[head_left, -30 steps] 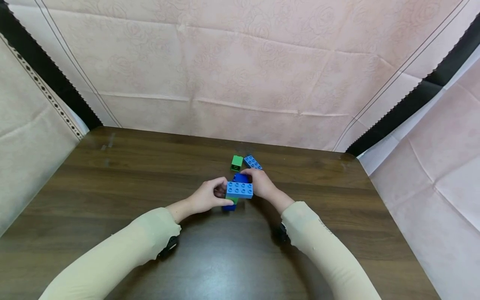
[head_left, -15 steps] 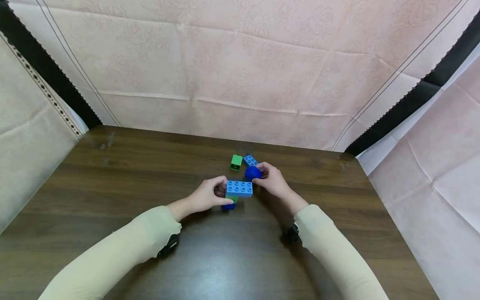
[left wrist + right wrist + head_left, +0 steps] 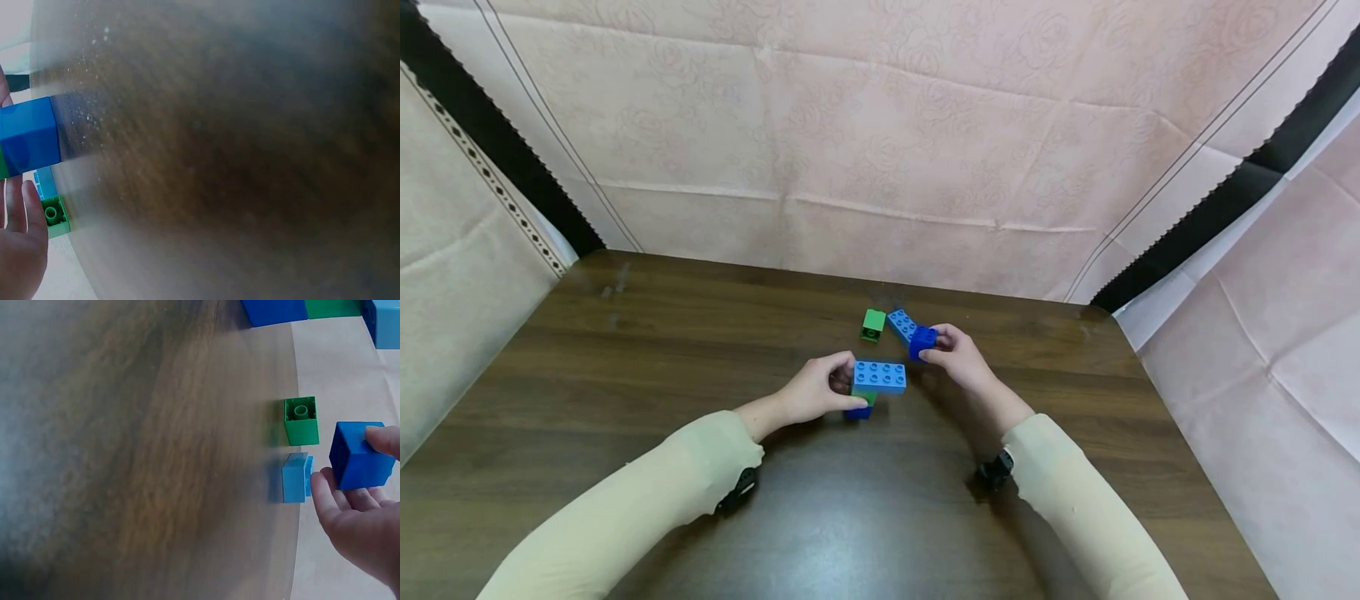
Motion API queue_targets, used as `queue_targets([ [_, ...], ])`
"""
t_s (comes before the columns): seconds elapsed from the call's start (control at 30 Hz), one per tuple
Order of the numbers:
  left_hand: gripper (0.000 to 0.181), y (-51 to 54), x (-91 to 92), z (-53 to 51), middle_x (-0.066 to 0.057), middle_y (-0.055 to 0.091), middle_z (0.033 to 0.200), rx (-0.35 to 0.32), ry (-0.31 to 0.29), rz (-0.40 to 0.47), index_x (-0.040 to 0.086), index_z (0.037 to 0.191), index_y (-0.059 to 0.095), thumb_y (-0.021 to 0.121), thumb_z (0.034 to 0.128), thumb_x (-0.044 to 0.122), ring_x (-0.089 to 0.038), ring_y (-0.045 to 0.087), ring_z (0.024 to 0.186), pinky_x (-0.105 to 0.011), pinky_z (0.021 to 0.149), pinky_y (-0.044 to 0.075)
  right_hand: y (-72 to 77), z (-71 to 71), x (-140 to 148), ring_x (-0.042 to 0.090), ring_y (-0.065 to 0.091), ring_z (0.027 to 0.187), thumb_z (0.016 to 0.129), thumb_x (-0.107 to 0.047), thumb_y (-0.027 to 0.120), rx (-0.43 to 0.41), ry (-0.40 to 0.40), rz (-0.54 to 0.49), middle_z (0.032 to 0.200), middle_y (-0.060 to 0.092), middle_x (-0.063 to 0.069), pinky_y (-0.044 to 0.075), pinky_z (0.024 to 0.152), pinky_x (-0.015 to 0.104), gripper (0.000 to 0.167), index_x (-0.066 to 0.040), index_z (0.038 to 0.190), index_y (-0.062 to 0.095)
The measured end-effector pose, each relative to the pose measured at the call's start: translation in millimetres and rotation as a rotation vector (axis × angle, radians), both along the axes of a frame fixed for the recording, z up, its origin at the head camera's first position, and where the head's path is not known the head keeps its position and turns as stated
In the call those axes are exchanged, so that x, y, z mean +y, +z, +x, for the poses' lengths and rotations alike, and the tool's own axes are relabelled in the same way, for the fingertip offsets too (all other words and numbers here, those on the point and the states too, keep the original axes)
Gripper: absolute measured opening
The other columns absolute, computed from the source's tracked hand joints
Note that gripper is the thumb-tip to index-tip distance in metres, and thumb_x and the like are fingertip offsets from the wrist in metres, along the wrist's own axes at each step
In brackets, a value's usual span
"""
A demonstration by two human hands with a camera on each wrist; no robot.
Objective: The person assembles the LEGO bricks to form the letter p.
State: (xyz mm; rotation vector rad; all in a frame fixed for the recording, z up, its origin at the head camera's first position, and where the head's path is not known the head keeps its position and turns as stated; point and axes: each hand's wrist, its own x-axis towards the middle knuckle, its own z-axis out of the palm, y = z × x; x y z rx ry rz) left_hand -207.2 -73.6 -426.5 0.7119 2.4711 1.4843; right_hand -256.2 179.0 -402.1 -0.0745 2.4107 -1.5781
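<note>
My left hand (image 3: 812, 391) grips a stack of bricks standing on the table: a dark blue brick (image 3: 858, 413) at the bottom, green (image 3: 870, 398) above it, and a long light blue brick (image 3: 879, 377) on top, jutting to the right. Held between the thumb and fingers of my right hand (image 3: 960, 359) is a dark blue brick (image 3: 922, 340), apart from the stack and off the table. In the right wrist view this brick (image 3: 360, 459) shows smooth faces, with the right hand (image 3: 362, 531) around it.
Beyond the stack, a green brick (image 3: 873, 325) lies on its side near the back of the wooden table (image 3: 700, 333). A light blue brick (image 3: 901, 323) is just right of it, partly covered by the held brick. A patterned cloth (image 3: 880, 150) hangs behind the table.
My right hand has moved away from the stack, to the right and slightly back, carrying the dark blue brick and turning it. The left hand and the stack have stayed in place.
</note>
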Motion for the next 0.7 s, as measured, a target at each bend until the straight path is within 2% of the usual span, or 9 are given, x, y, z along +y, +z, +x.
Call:
queue_targets([
  [0.27, 0.032, 1.5, -0.1, 1.2, -0.006, 0.059, 0.092, -0.004, -0.012, 0.007, 0.009, 0.091, 0.049, 0.076, 0.0781, 0.02, -0.015, 0.05, 0.082, -0.026, 0.073, 0.047, 2.5, 2.3, 5.6, 0.033, 0.05, 0.121, 0.092, -0.01, 0.057, -0.046, -0.028, -0.111, 0.134, 0.05, 0.023, 0.036, 0.107, 0.046, 0.046, -0.003, 0.134, 0.042],
  [0.37, 0.032, 1.5, -0.8, 0.9, -0.006, 0.059, 0.093, -0.007, -0.009, 0.004, 0.009, 0.092, 0.049, 0.076, 0.0783, 0.019, -0.015, 0.051, 0.082, -0.026, 0.074, 0.048, 5.1, 3.1, 6.2, 0.028, 0.054, 0.113, 0.092, -0.01, 0.057, -0.055, -0.034, -0.144, 0.133, 0.049, 0.025, 0.038, 0.106, 0.045, 0.046, 0.001, 0.135, 0.042],
  [0.47, 0.031, 1.1, -1.0, -0.1, -0.006, 0.059, 0.094, -0.013, -0.011, -0.002, 0.009, 0.092, 0.05, 0.076, 0.0782, 0.018, -0.015, 0.052, 0.083, -0.026, 0.075, 0.049, 6.6, 3.7, 6.1, 0.02, 0.058, 0.103, 0.093, -0.017, 0.057, -0.067, -0.046, -0.164, 0.131, 0.05, 0.024, 0.04, 0.104, 0.043, 0.048, 0.002, 0.135, 0.041],
  [0.57, 0.031, 0.9, -1.1, -0.7, -0.006, 0.06, 0.094, -0.015, -0.015, -0.002, 0.009, 0.092, 0.05, 0.076, 0.0781, 0.018, -0.015, 0.053, 0.083, -0.026, 0.075, 0.049, 6.9, 4.4, 5.6, 0.024, 0.059, 0.103, 0.094, -0.023, 0.057, -0.055, -0.052, -0.176, 0.13, 0.05, 0.023, 0.04, 0.104, 0.043, 0.052, 0.001, 0.136, 0.04],
  [0.7, 0.031, 1.7, -1.1, -0.5, -0.006, 0.06, 0.094, -0.015, -0.014, -0.004, 0.009, 0.092, 0.05, 0.076, 0.0781, 0.018, -0.015, 0.053, 0.083, -0.026, 0.075, 0.049, 7.5, 5.1, 4.7, 0.024, 0.058, 0.101, 0.092, -0.023, 0.059, -0.026, -0.057, -0.187, 0.125, 0.051, 0.021, 0.04, 0.104, 0.046, 0.051, 0.001, 0.134, 0.043],
])
